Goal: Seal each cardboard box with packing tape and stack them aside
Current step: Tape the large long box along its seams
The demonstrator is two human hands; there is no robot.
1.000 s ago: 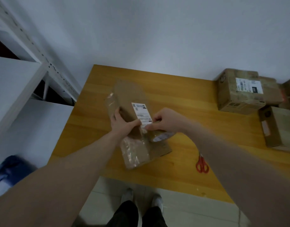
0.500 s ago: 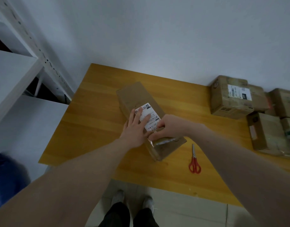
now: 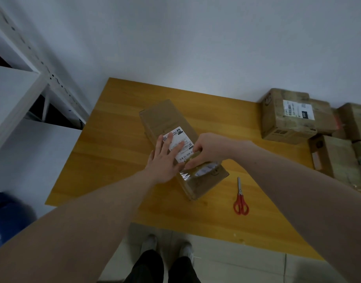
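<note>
From the head view, a long brown cardboard box (image 3: 171, 139) with a white shipping label (image 3: 180, 142) lies flat near the middle of the yellow wooden table (image 3: 118, 139), its length running from about 11 o'clock to 5 o'clock. The left hand (image 3: 165, 160) lies flat on the box top, fingers straight and spread over the label's left part, pressing down. The right hand (image 3: 208, 150) comes in from 4 o'clock with its fingers curled down against the near end of the box top, where a glossy strip of clear packing tape (image 3: 198, 172) shines over the edge; whether the fingers pinch the tape or only press it I cannot tell. At 5 o'clock from the box, well apart, red-handled scissors (image 3: 240, 198) lie closed on the table, blades pointing away. At 3 o'clock, against the white wall, sit several taped brown cardboard boxes (image 3: 287, 117), close together. A white metal shelf (image 3: 18, 92) stands at 9 o'clock.
</note>
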